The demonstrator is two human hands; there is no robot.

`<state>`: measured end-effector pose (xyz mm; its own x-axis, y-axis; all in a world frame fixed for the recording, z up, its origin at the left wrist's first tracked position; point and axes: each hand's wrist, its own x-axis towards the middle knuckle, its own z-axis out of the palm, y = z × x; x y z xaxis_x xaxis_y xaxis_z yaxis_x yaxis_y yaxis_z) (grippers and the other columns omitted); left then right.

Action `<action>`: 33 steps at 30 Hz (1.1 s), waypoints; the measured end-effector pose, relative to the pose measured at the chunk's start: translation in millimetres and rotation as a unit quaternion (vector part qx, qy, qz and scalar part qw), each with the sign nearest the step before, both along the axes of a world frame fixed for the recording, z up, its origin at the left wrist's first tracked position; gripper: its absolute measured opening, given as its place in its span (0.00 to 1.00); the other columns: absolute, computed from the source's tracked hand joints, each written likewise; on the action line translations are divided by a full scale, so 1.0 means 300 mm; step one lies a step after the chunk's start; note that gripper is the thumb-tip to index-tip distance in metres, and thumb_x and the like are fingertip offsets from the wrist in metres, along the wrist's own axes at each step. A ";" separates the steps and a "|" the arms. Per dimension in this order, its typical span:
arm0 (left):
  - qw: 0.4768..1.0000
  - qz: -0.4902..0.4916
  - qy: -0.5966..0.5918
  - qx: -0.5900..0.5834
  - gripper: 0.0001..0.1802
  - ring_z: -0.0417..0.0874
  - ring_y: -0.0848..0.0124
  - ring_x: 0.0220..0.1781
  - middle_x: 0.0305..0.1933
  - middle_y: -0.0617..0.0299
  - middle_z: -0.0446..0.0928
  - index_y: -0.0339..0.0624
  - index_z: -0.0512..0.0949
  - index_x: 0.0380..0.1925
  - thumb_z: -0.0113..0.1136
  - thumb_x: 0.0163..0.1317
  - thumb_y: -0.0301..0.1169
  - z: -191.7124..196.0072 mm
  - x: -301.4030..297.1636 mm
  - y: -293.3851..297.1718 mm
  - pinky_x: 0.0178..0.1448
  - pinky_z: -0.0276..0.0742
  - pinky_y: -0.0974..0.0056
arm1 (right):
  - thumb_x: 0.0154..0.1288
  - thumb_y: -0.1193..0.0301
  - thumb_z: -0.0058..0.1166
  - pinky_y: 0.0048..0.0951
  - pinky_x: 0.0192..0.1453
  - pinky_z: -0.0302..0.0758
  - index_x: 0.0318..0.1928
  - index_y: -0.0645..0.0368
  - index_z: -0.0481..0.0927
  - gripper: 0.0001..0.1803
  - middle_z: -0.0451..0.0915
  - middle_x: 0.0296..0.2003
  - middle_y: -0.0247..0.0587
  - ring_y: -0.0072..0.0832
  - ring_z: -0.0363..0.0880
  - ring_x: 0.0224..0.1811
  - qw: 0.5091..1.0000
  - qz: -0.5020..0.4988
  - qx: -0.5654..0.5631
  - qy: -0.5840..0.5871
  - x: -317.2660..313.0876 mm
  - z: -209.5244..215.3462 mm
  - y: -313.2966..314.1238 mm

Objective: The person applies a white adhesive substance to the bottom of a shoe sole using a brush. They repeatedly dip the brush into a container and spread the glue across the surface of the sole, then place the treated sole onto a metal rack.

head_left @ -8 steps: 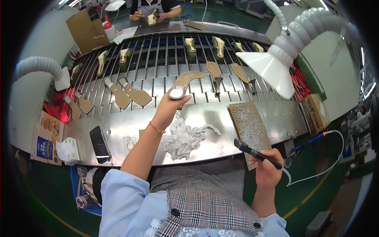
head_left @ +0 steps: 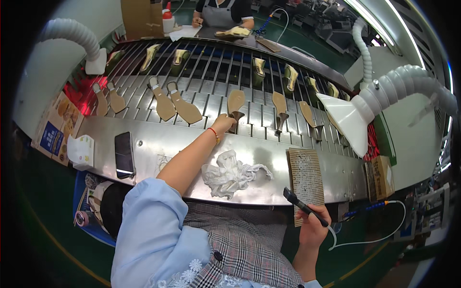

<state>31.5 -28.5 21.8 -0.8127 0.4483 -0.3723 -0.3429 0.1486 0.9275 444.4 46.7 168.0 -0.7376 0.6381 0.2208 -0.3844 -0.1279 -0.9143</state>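
Conveyor (head_left: pixel 208 109): left soles (head_left: pixel 188 111) lie paired, probably kept matched
Left hand (head_left: pixel 223 124): pinching heeled sole (head_left: pixel 236 101) by its heel, perhaps sparing its face
Right hand (head_left: pixel 314 224): gripping black brush (head_left: pixel 302 206), head outward

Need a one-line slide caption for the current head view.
Left hand at a heeled shoe sole on the slatted metal conveyor, right hand holding a black hand tool.

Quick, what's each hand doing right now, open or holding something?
Left hand: at a tan heeled sole; whether it's gripping can't be told.
Right hand: closed, holding a black brush.
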 end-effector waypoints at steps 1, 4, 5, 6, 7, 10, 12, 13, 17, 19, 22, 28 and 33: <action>0.998 0.054 0.011 0.002 0.37 0.74 0.61 0.60 0.56 0.43 0.74 0.29 0.64 0.63 0.63 0.53 0.32 0.004 0.001 -0.013 0.62 0.68 0.59 | 0.59 0.74 0.58 0.38 0.43 0.81 0.45 0.73 0.76 0.16 0.82 0.36 0.57 0.41 0.84 0.35 1.000 -0.002 -0.015 0.002 0.008 -0.007 0.003; 0.944 0.117 0.223 -0.212 0.40 0.67 0.46 0.65 0.63 0.39 0.67 0.31 0.61 0.64 0.60 0.50 0.34 -0.028 -0.119 -0.075 0.69 0.64 0.55 | 0.59 0.74 0.58 0.37 0.43 0.81 0.46 0.72 0.75 0.16 0.82 0.35 0.56 0.41 0.84 0.35 0.999 -0.003 -0.054 0.003 0.013 -0.023 -0.003; 0.933 0.141 0.218 -0.249 0.39 0.61 0.47 0.69 0.66 0.43 0.62 0.35 0.61 0.64 0.61 0.50 0.34 -0.009 -0.142 -0.082 0.72 0.59 0.52 | 0.59 0.74 0.57 0.36 0.43 0.81 0.46 0.72 0.75 0.16 0.82 0.35 0.56 0.41 0.84 0.35 0.998 -0.015 -0.061 0.007 0.023 -0.025 0.002; 0.918 0.178 0.211 -0.283 0.40 0.59 0.48 0.69 0.68 0.45 0.60 0.38 0.59 0.64 0.62 0.51 0.34 -0.009 -0.159 -0.106 0.72 0.57 0.51 | 0.59 0.74 0.57 0.35 0.45 0.80 0.47 0.71 0.75 0.17 0.81 0.36 0.55 0.40 0.84 0.35 0.997 -0.038 -0.070 -0.002 0.039 -0.038 0.010; 0.904 0.217 0.198 -0.310 0.41 0.59 0.49 0.69 0.68 0.46 0.60 0.38 0.58 0.65 0.63 0.51 0.34 -0.031 -0.202 -0.142 0.73 0.56 0.51 | 0.59 0.74 0.57 0.35 0.45 0.80 0.47 0.71 0.75 0.17 0.81 0.37 0.55 0.39 0.84 0.36 0.997 -0.028 -0.066 -0.012 0.044 -0.040 0.017; 0.891 0.271 0.151 -0.333 0.45 0.57 0.51 0.70 0.70 0.49 0.59 0.41 0.50 0.69 0.63 0.53 0.31 -0.075 -0.303 -0.250 0.74 0.51 0.51 | 0.59 0.74 0.56 0.34 0.45 0.80 0.46 0.72 0.74 0.17 0.81 0.38 0.55 0.38 0.84 0.38 0.998 -0.014 -0.045 -0.035 0.045 -0.033 0.031; 0.894 0.259 0.162 -0.327 0.46 0.57 0.52 0.70 0.70 0.50 0.59 0.42 0.48 0.70 0.62 0.54 0.30 -0.078 -0.342 -0.289 0.74 0.51 0.50 | 0.59 0.73 0.56 0.34 0.45 0.80 0.46 0.72 0.74 0.17 0.81 0.38 0.55 0.38 0.84 0.38 0.998 -0.018 -0.047 -0.037 0.042 -0.037 0.026; 0.896 0.253 0.166 -0.325 0.46 0.58 0.53 0.70 0.70 0.50 0.60 0.43 0.47 0.71 0.61 0.55 0.29 -0.087 -0.357 -0.306 0.74 0.51 0.50 | 0.59 0.73 0.56 0.34 0.46 0.80 0.46 0.72 0.74 0.17 0.81 0.38 0.55 0.38 0.84 0.38 0.998 -0.020 -0.049 -0.042 0.039 -0.039 0.023; 0.889 0.227 0.180 -0.355 0.43 0.57 0.54 0.71 0.68 0.51 0.64 0.42 0.52 0.70 0.62 0.56 0.34 -0.119 -0.382 -0.321 0.73 0.50 0.51 | 0.62 0.75 0.53 0.34 0.45 0.80 0.47 0.72 0.74 0.15 0.81 0.37 0.54 0.37 0.83 0.38 0.995 -0.017 -0.074 -0.057 0.025 -0.049 0.021; 0.895 0.168 0.158 -0.382 0.37 0.63 0.52 0.68 0.66 0.49 0.66 0.41 0.58 0.67 0.60 0.58 0.34 -0.097 -0.380 -0.305 0.71 0.56 0.49 | 0.65 0.74 0.49 0.31 0.43 0.78 0.49 0.69 0.74 0.14 0.81 0.37 0.52 0.34 0.81 0.37 0.993 -0.015 -0.093 -0.067 0.017 -0.061 0.027; 0.945 0.116 0.151 -0.265 0.27 0.74 0.51 0.59 0.60 0.48 0.71 0.39 0.65 0.60 0.57 0.61 0.32 -0.127 -0.401 -0.306 0.65 0.68 0.49 | 0.67 0.74 0.48 0.29 0.42 0.77 0.51 0.67 0.74 0.14 0.81 0.37 0.51 0.33 0.80 0.36 0.989 -0.001 -0.131 -0.072 0.001 -0.057 0.029; 0.910 0.104 -0.122 0.382 0.19 0.82 0.59 0.47 0.50 0.48 0.77 0.35 0.69 0.54 0.54 0.63 0.27 0.093 -0.174 -0.291 0.56 0.81 0.57 | 0.70 0.70 0.46 0.30 0.43 0.77 0.53 0.67 0.75 0.16 0.82 0.39 0.52 0.33 0.79 0.37 0.974 0.022 -0.219 -0.051 -0.019 -0.041 0.044; 0.767 -0.103 -0.220 0.593 0.26 0.78 0.60 0.54 0.58 0.49 0.73 0.34 0.64 0.62 0.39 0.71 0.40 0.347 0.245 -0.387 0.58 0.77 0.52 | 0.71 0.69 0.45 0.29 0.37 0.73 0.48 0.65 0.78 0.14 0.82 0.35 0.50 0.31 0.78 0.33 0.966 0.042 -0.255 -0.010 -0.048 0.003 0.011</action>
